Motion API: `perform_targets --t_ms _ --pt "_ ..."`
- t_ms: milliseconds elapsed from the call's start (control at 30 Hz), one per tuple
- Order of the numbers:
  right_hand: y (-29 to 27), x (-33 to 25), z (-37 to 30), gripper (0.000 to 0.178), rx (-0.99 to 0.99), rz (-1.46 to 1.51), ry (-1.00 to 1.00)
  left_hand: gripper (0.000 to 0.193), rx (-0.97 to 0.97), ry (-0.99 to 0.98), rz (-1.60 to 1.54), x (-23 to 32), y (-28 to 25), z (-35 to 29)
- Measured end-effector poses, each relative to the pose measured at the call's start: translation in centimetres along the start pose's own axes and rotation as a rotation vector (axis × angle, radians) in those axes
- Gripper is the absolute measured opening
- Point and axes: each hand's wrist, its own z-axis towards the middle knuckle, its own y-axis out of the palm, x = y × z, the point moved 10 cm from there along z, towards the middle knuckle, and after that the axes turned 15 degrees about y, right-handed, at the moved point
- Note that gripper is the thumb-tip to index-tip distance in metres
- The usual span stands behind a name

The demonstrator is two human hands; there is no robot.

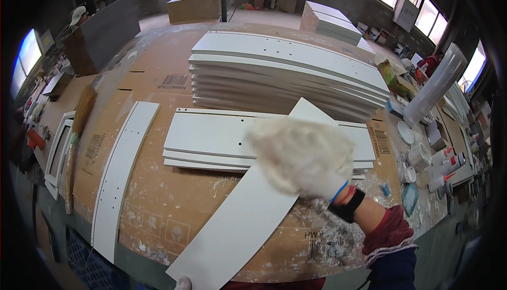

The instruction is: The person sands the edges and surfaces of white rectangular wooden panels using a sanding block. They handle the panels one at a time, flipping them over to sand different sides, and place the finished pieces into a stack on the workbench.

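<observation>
On the tabletop, one white panel lies slantwise over a low stack, perhaps half wiped, with the right hand at a blurred cloth, the left hand at its near end, both grips unclear, the stack's progress untellable

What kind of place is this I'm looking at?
Most likely a furniture or panel-finishing workshop: there's a tall stack of drilled white boards, white-spattered cardboard beneath it, and red-tipped bottles along the right side.

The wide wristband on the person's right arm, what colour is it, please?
Black; the wide wristband shows best in the head view.
</observation>
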Motion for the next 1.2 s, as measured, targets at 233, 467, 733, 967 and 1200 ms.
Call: perform_targets --t_ms 233,467,733,967,1200 --pt "1.0 -10.1 -3.7 0.051 -0.022 0.353 -0.321 0.062 -0.034 -0.023 0.096 -0.2 0.7 0.5" --pt "2.3 10.6 6.2 0.047 0.02 0.022 0.441 0.056 -0.073 0.16 0.199 1.2 1.2 0.4" --pt "1.6 -12.2 -3.2 0.053 0.004 0.131 -0.205 0.081 -0.23 0.03 -0.268 -0.6 5.3 0.6" --pt "-0.6 -32.3 -15.0 0.047 -0.52 0.67 -0.73 0.064 -0.221 0.055 -0.513 0.9 6.9 0.3" --pt "0.3 -17.6 -13.8 0.032 -0.873 1.327 0.094 0.071 -0.361 0.196 -0.127 1.7 6.4 0.5"
